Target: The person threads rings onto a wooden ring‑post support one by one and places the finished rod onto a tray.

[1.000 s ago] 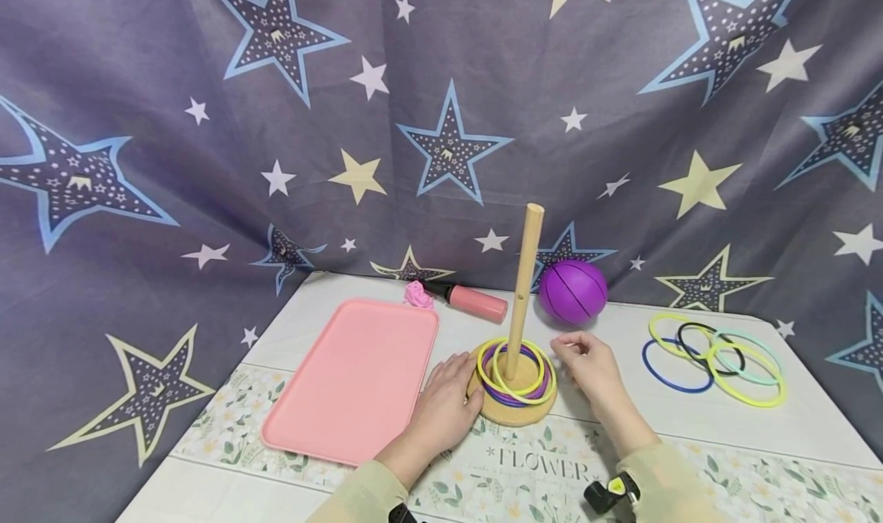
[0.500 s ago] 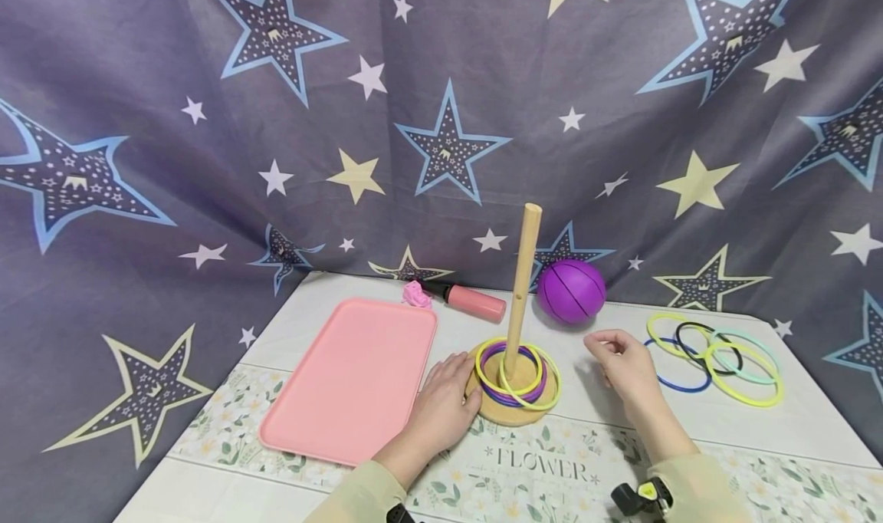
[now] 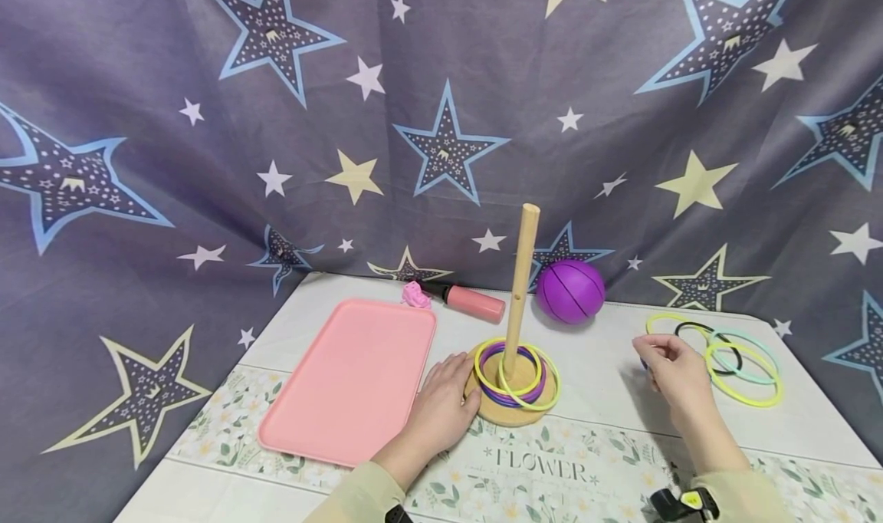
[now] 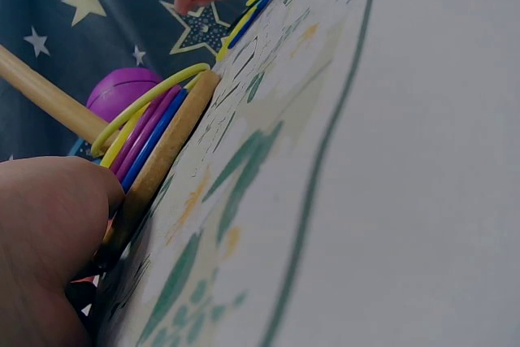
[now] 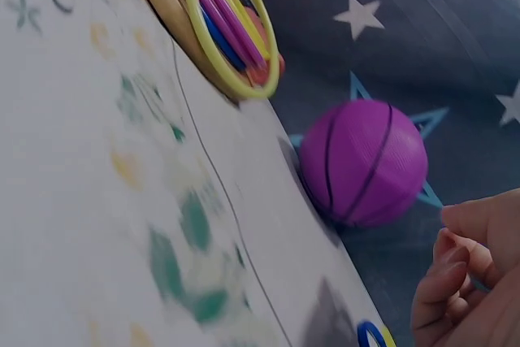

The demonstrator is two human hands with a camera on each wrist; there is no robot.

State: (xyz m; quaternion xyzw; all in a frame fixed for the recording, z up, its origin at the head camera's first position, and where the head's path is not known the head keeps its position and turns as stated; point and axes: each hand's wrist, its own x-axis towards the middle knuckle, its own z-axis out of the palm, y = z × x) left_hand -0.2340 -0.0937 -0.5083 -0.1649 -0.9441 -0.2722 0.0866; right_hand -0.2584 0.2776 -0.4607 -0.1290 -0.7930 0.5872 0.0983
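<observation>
My left hand (image 3: 441, 400) rests against the left rim of a round wooden base (image 3: 507, 414), its fingers lying relaxed along the edge. From that base rises a wooden peg (image 3: 524, 277) ringed by several stacked hoops in blue, purple and yellow. The topmost pale yellow ring (image 4: 146, 103) leans tilted on the stack. Above the table on the right, my right hand (image 3: 679, 373) hovers with fingers loosely bent and nothing visible in them. It hides most of a blue ring (image 4: 250, 19) beneath it. Beside it lie a black ring (image 3: 727, 372), a mint ring (image 3: 766, 339) and yellow rings.
A pink tray (image 3: 352, 385) lies left of my left hand. Behind stand a purple ball (image 3: 571, 291), a pink pump (image 3: 476, 304) with a black nozzle, and a small crumpled pink item (image 3: 416, 294). A starry cloth (image 3: 331, 124) hangs along the table's back edge.
My right hand has moved from beside the peg stand rightward to the loose rings. The top pale yellow ring has slipped to the right on the stack. My left hand has stayed put.
</observation>
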